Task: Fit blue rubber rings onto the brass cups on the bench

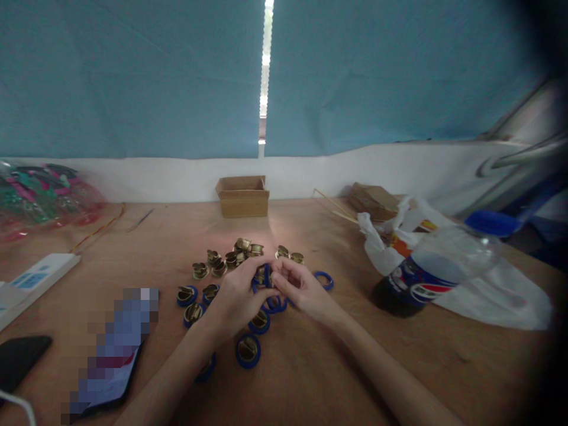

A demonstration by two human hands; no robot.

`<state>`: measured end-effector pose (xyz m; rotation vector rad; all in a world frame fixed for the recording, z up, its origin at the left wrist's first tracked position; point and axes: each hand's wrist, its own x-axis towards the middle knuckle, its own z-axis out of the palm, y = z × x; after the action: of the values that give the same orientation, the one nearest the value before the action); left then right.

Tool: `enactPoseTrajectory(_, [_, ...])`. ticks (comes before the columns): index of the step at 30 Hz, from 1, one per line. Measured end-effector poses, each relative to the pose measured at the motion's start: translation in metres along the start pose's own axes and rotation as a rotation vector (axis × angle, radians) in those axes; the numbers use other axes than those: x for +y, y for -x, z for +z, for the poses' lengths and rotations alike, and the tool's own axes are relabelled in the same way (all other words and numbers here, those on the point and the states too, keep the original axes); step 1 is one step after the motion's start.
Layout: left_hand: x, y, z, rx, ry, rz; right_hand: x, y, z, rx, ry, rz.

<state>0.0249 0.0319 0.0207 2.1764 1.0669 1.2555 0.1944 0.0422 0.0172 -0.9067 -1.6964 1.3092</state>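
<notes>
My left hand (239,294) and my right hand (302,290) meet over the middle of the table, fingers closed. Between them stands a blue ring (267,276), gripped on edge by my left fingers and thumb. My right fingertips pinch at its right side; whatever small part they cover is hidden. Under and around the hands lie several round brass caps with blue rings (247,351), plus a bare blue ring (331,284) to the right. Beyond the hands are several brass caps (219,268) without rings, some with raised flaps.
A small open cardboard box (244,207) stands at the back. To the right are a cola bottle (432,278), a white plastic bag (497,305) and a brown packet (373,201). Leftward lie a phone (118,361), a white power strip (38,278) and plastic-wrapped goods (48,192).
</notes>
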Motion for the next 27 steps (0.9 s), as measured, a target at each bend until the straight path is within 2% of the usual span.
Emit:
enactPoseTrajectory(5, [-0.003, -0.001, 0.003, -0.077, 0.247, -0.153, -0.007, 0.002, 0.006, 0.099, -0.023, 0.005])
enactPoseTrajectory(12, [0.001, -0.004, 0.001, -0.09, 0.548, -0.207, -0.017, 0.006, 0.024, 0.213, -0.113, 0.026])
enactPoseTrajectory(20, [0.001, -0.004, 0.001, -0.114, 0.587, -0.303, -0.021, 0.008, 0.028, 0.272, -0.114, 0.058])
enactPoseTrajectory(27, [0.003, -0.005, 0.002, -0.053, 0.69, -0.35, -0.017, 0.007, 0.026, 0.313, -0.085, 0.026])
